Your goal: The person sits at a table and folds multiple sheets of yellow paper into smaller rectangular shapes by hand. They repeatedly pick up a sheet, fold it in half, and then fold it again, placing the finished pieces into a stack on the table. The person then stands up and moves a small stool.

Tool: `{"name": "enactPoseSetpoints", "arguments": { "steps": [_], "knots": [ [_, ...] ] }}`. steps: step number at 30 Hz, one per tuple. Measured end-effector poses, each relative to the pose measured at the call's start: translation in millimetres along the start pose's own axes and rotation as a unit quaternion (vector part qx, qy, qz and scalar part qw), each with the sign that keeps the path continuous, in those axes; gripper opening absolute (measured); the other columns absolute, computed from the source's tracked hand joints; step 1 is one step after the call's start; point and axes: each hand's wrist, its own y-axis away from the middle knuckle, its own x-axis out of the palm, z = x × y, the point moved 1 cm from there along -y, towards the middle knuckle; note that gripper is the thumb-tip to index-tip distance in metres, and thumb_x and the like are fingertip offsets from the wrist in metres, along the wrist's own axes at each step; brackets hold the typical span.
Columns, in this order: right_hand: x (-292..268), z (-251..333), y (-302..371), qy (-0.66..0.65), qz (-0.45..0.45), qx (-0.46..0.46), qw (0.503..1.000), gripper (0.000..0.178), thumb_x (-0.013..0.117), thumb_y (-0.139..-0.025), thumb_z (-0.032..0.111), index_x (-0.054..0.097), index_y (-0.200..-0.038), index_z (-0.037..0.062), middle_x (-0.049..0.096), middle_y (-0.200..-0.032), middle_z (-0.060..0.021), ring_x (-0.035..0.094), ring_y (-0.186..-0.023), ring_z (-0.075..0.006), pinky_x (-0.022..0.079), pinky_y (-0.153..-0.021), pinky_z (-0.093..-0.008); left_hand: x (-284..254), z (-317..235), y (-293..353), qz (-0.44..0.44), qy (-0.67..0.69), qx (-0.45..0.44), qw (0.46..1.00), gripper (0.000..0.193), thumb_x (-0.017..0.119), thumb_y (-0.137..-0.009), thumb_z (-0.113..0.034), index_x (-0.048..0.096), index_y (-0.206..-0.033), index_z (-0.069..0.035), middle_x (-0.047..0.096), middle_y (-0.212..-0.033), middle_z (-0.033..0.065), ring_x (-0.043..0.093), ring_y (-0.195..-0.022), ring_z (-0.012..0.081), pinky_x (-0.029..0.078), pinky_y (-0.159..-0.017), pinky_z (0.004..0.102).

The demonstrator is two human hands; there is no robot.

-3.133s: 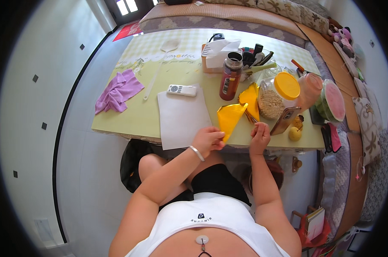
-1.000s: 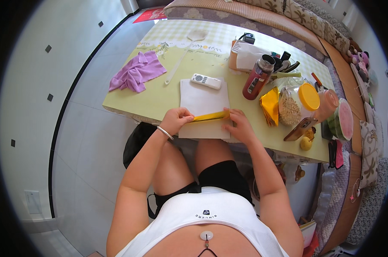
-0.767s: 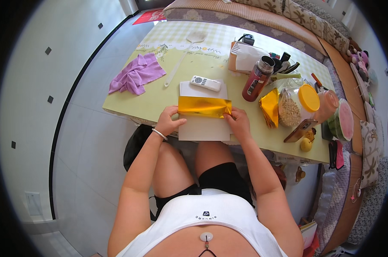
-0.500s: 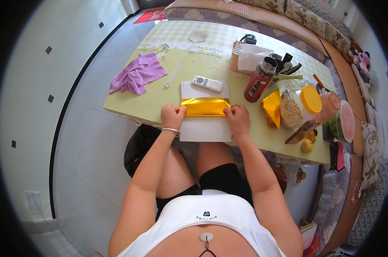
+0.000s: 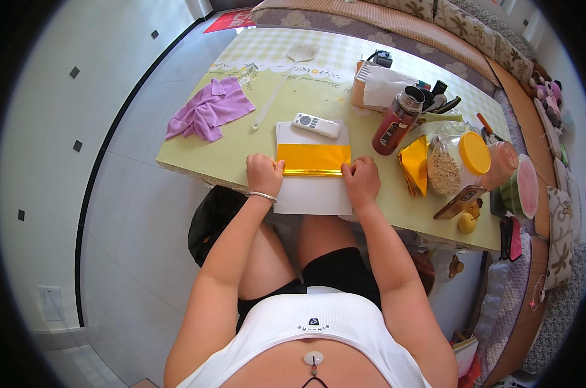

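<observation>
A strip of shiny gold foil paper [image 5: 313, 156] lies across a stack of white paper [image 5: 312, 199] at the table's near edge. Along its near side runs a narrow fold or roll, which both hands pinch at the ends. My left hand [image 5: 265, 175] is closed on the left end, with the thumb toward the foil. At the right end, my right hand [image 5: 361, 180] grips with thumb and curled fingers. Just beyond the foil, a white remote control [image 5: 317, 125] rests on the far part of the white paper. The fingertips' undersides are hidden.
On the left lie a purple cloth [image 5: 210, 108] and a long pale spatula [image 5: 273, 97]. To the right stand a red flask [image 5: 395, 126], folded gold papers [image 5: 414, 165], a yellow-lidded jar [image 5: 449, 169], a propped phone [image 5: 460, 202] and a cut watermelon [image 5: 520, 194].
The gold foil was wavy with a bent surface; now it looks flatter, with a straight narrow fold along its near edge. Both hands keep hold of its ends, and the view has shifted slightly.
</observation>
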Motion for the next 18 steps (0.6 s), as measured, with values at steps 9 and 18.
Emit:
{"name": "enactPoseSetpoints", "arguments": {
  "steps": [9,18],
  "knots": [
    [4,-3,-1,0.017,0.002,-0.004,1.0,0.025,0.076,-0.084,0.028,0.068,-0.08,0.0051,0.062,-0.107,-0.0098,0.061,-0.101,-0.0303,0.053,-0.082,-0.0431,-19,-21,-16,0.076,0.023,0.301,0.95,0.035,0.054,-0.093,-0.004,0.064,-0.127,-0.004,0.051,-0.145,0.0248,0.051,-0.134,0.0377,0.043,-0.111,0.0434],
    [-2,9,-7,0.113,-0.007,-0.073,0.991,0.034,0.071,-0.086,0.025,0.066,-0.114,0.0055,0.06,-0.129,-0.0124,0.056,-0.121,-0.031,0.044,-0.1,-0.0482,-30,-42,-7,0.294,-0.101,0.328,0.892,0.074,0.055,-0.09,-0.066,0.049,-0.15,-0.022,0.034,-0.153,0.0345,0.034,-0.143,0.0511,0.027,-0.119,0.0545]
  ]
}}
